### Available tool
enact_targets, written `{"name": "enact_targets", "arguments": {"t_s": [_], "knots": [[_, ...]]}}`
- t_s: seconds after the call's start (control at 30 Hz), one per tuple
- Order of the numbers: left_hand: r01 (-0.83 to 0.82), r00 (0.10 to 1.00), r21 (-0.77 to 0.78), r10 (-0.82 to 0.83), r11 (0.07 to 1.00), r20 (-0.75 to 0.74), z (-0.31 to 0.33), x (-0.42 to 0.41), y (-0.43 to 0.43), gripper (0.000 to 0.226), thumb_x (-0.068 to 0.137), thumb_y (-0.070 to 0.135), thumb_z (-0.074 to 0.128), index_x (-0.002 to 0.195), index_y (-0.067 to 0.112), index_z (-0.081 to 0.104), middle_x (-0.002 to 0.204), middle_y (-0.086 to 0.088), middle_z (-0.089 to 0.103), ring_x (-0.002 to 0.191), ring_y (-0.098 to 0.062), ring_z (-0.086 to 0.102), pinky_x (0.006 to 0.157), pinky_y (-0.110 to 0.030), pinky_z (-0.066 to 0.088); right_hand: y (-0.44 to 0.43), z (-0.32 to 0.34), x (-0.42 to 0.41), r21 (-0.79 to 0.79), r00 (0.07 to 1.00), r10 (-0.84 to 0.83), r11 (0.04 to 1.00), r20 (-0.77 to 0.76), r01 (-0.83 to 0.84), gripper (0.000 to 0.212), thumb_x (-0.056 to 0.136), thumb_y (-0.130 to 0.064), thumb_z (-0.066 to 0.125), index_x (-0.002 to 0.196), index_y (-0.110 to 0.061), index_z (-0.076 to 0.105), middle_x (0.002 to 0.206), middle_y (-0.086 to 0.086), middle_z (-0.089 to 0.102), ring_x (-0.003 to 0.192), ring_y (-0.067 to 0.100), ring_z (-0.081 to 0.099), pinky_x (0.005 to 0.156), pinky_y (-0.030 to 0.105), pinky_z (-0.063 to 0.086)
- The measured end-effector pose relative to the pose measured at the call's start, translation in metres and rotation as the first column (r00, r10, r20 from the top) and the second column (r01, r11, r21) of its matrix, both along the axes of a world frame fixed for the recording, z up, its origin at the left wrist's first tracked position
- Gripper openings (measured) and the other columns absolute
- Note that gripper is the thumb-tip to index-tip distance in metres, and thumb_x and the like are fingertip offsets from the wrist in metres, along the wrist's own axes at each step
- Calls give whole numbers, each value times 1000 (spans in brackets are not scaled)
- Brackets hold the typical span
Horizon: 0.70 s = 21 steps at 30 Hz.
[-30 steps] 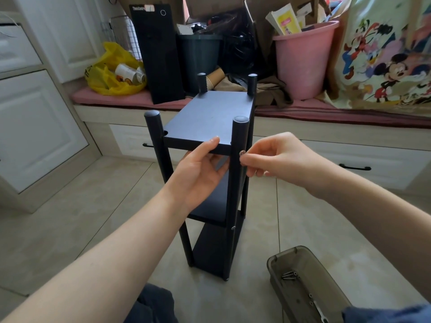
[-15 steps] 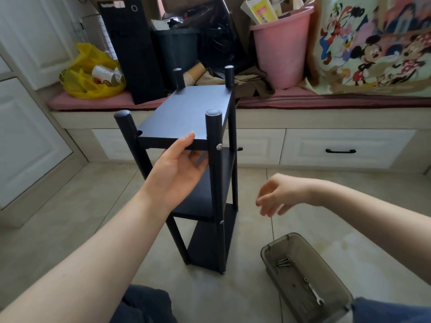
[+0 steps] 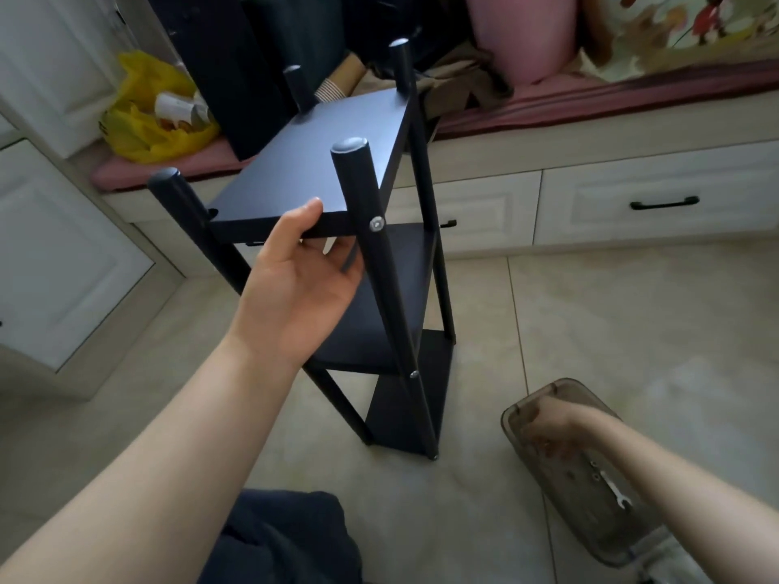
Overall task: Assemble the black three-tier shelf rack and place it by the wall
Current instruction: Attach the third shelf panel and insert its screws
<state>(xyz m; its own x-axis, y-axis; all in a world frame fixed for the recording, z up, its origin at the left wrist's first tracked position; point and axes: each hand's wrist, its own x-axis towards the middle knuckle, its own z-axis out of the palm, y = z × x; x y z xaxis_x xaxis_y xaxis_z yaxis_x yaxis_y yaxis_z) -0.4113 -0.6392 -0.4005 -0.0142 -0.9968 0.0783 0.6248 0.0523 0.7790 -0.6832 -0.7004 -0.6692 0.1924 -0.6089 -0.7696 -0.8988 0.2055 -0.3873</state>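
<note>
The black three-tier shelf rack [image 3: 320, 162] stands upright on the tiled floor, its four posts rising above the top shelf. A silver screw [image 3: 376, 224] sits in the near right post at top-shelf level. My left hand [image 3: 295, 284] grips the top shelf's front edge, thumb above and fingers beneath. My right hand [image 3: 556, 432] reaches down into a smoky plastic box [image 3: 590, 528] on the floor to the right of the rack. Its fingers are blurred behind the box wall. A small wrench [image 3: 613, 491] and loose screws [image 3: 593, 469] lie in the box.
Behind the rack runs a low window seat with white drawers [image 3: 657, 204], piled with a yellow bag [image 3: 147, 120], a black panel [image 3: 223, 69] and a pink bucket [image 3: 518, 31]. A white cabinet [image 3: 50, 255] stands at left. My knee [image 3: 286, 537] is at the bottom.
My right hand left the screw on the near right post and dropped into the plastic box. My left hand kept its hold on the top shelf. The view tilted downward.
</note>
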Motion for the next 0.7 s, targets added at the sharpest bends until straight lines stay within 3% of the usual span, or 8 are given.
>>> {"name": "enact_targets", "arguments": {"t_s": [0.07, 0.17, 0.27, 0.33, 0.47, 0.57, 0.7], "knots": [[-7, 1000, 1, 7, 1000, 0, 0, -1, 0, 10, 97, 18, 56, 89, 13, 58, 99, -4, 72, 100, -20, 70, 90, -35, 56, 7, -15, 5, -21, 996, 57, 998, -65, -59, 14, 95, -22, 57, 98, -8, 55, 86, 8, 63, 66, 21, 61, 58, 30, 56], [-26, 1000, 11, 26, 1000, 1, 1, -2, 0, 10, 92, 18, 60, 83, 14, 59, 100, -4, 71, 102, -20, 69, 92, -36, 55, 20, -33, 14, -4, 977, 163, 986, -137, -165, 25, 99, -31, 54, 109, -9, 48, 97, 6, 58, 76, 20, 62, 51, 26, 50], [-32, 999, 25, 32, 999, -1, 3, -4, -1, 10, 88, 19, 62, 78, 16, 60, 102, -4, 70, 102, -21, 69, 94, -35, 54, 28, -52, 22, -33, 966, 214, 975, -144, -220, 39, 100, -33, 53, 125, -3, 52, 128, 14, 58, 111, 28, 61, 71, 26, 43], [-37, 999, 31, 37, 999, -12, 3, -4, -1, 9, 87, 18, 62, 79, 17, 57, 103, -3, 67, 101, -21, 68, 94, -35, 54, 29, -58, 30, -46, 976, 191, 979, -107, -196, 50, 97, -38, 58, 130, -2, 49, 134, 14, 56, 118, 28, 58, 76, 25, 39], [-40, 999, 37, 41, 999, -4, 3, -5, -1, 9, 88, 18, 62, 81, 17, 56, 101, -2, 68, 102, -20, 68, 93, -36, 54, 33, -68, 53, -70, 985, 172, 983, 8, -171, 62, 89, -47, 67, 134, -9, 47, 134, 8, 55, 116, 23, 57, 83, 27, 44], [-41, 999, 38, 41, 998, -4, 3, -5, 0, 9, 88, 18, 62, 81, 17, 57, 98, -2, 70, 103, -20, 68, 93, -36, 54, 31, -77, 70, -102, 979, 180, 980, 97, -170, 57, 88, -47, 68, 132, -14, 52, 130, 5, 59, 112, 21, 59, 91, 29, 50], [-51, 999, 43, 51, 998, -6, 4, -4, 0, 8, 86, 17, 64, 83, 17, 57, 105, -3, 66, 108, -22, 63, 97, -36, 53, 19, -80, 71, -105, 978, 37, 994, 206, -15, 32, 100, -45, 52, 102, -15, 63, 97, 2, 65, 82, 14, 60, 77, 29, 49]]}}
